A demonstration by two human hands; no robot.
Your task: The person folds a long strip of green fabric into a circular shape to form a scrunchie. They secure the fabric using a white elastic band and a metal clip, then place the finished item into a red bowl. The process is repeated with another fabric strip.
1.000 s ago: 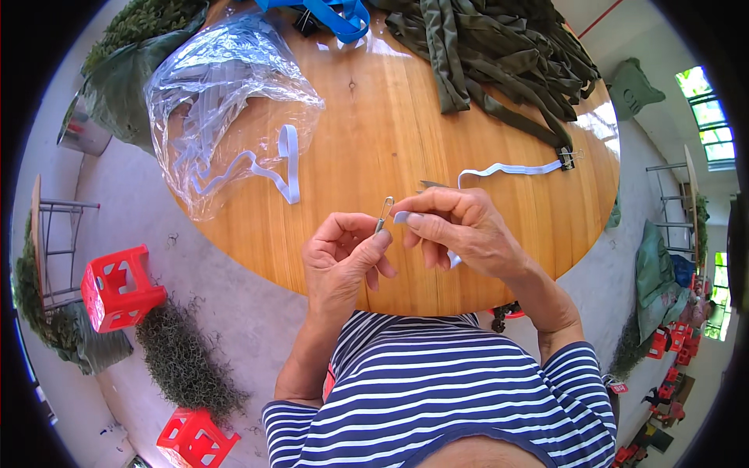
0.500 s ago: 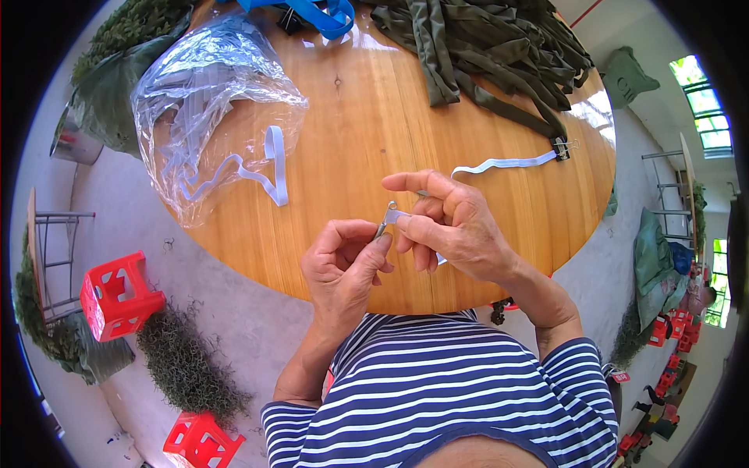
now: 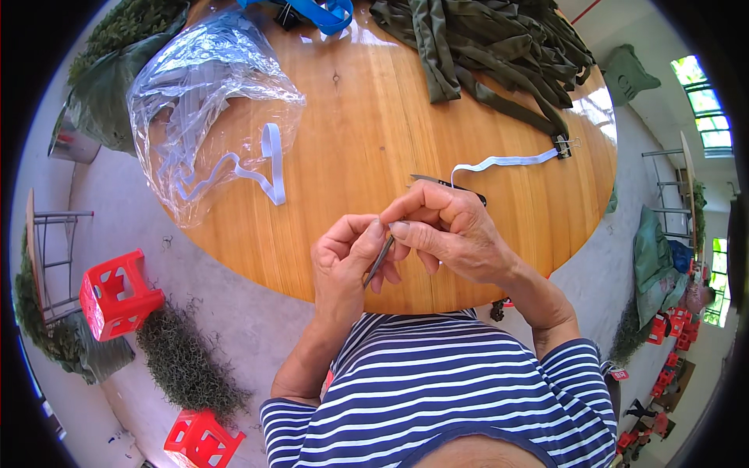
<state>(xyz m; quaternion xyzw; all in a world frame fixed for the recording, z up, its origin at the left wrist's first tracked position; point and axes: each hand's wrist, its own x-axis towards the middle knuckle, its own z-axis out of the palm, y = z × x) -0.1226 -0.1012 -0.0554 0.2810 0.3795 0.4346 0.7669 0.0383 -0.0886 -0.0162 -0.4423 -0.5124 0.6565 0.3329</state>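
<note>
My left hand (image 3: 346,261) and my right hand (image 3: 446,234) meet over the near edge of a round wooden table (image 3: 367,140). Between their fingertips they pinch a thin metal pin (image 3: 378,262), slanting down to the left. A white elastic strap (image 3: 503,162) runs from behind my right hand to a small metal buckle (image 3: 563,145) at the end of an olive-green strap. A dark slim tool (image 3: 445,184) lies on the table just beyond my right knuckles.
A clear plastic bag (image 3: 204,101) holding white elastic loops (image 3: 257,168) lies at the table's left. Olive-green webbing (image 3: 499,47) is heaped at the back right, blue strap (image 3: 316,12) at the back. Red plastic stools (image 3: 117,292) stand on the concrete floor at left.
The view has shifted slightly. My hands have drawn a little closer to my body; the pin now slants lower between my fingers.
</note>
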